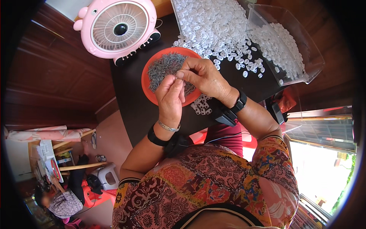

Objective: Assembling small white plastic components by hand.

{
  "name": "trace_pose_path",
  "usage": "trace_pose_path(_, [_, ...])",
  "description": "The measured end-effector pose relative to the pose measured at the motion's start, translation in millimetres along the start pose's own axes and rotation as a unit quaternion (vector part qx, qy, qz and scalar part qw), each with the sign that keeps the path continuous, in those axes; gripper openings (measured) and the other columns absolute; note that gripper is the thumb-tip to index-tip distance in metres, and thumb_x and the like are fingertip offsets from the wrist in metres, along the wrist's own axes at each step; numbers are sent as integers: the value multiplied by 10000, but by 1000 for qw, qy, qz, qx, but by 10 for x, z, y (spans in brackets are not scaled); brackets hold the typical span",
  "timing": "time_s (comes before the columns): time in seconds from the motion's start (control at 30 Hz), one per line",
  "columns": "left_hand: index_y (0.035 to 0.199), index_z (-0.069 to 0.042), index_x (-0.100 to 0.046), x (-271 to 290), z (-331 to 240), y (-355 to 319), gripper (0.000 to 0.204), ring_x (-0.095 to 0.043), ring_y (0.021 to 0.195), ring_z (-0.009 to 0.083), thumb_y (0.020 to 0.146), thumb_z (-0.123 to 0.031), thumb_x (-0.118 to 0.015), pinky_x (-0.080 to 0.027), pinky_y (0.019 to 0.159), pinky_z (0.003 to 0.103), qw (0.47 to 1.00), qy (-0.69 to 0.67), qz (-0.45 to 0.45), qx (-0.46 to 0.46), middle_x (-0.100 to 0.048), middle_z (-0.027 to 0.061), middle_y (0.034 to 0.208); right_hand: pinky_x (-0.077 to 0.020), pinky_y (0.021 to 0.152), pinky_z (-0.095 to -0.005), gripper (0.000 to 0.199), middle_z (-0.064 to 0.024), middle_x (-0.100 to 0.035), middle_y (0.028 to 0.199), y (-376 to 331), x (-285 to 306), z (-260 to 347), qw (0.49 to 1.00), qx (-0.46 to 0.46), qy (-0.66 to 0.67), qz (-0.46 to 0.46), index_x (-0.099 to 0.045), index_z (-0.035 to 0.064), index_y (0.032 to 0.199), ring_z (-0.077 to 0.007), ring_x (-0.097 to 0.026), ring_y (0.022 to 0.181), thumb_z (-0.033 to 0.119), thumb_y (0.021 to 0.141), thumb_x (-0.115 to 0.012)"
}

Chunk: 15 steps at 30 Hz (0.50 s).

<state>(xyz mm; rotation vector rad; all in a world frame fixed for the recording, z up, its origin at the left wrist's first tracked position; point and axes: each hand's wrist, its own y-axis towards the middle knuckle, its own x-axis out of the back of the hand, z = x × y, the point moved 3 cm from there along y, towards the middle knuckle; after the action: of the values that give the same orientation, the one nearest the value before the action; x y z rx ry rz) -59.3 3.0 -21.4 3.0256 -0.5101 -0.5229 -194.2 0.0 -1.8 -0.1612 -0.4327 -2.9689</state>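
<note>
My left hand [170,100] and my right hand [203,76] meet fingertip to fingertip above an orange plate [146,82] heaped with small grey metal pieces [164,68]. Between the pinched fingertips sits something tiny; I cannot tell what it is. Both wrists wear black bands, and the left also carries a silver bracelet. A few small white plastic rings [201,105] lie on the dark table [131,107] just below the plate, under my right hand.
A large heap of white plastic rings [213,26] covers the table's far side. A clear plastic bin [293,49] with more rings stands at the right. A pink desk fan [118,28] stands at the far left. Another person [63,202] sits low on the left.
</note>
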Motion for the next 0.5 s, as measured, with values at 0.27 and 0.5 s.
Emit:
trace_pose_path(0.27, [805,-23,-552,-29,16,51,167,-373,486,41,926,-133,-522,-313,440,191,999,-25,-4,24,-478,-9,648,-444,638,-220,153,3,-599,739,-6,13,-16,1000,-3,15,-11,-590,3,781,-48,-523,712,96,901,-604])
trace_pose_path(0.5, [795,-21,-572,5,4,61,183,-395,470,45,914,-154,-535,-295,422,192,999,-18,-12,46,-478,-18,608,-482,648,-270,210,-63,-655,809,-73,235,356,975,61,-195,-90,-656,15,932,-125,-600,720,205,846,-684])
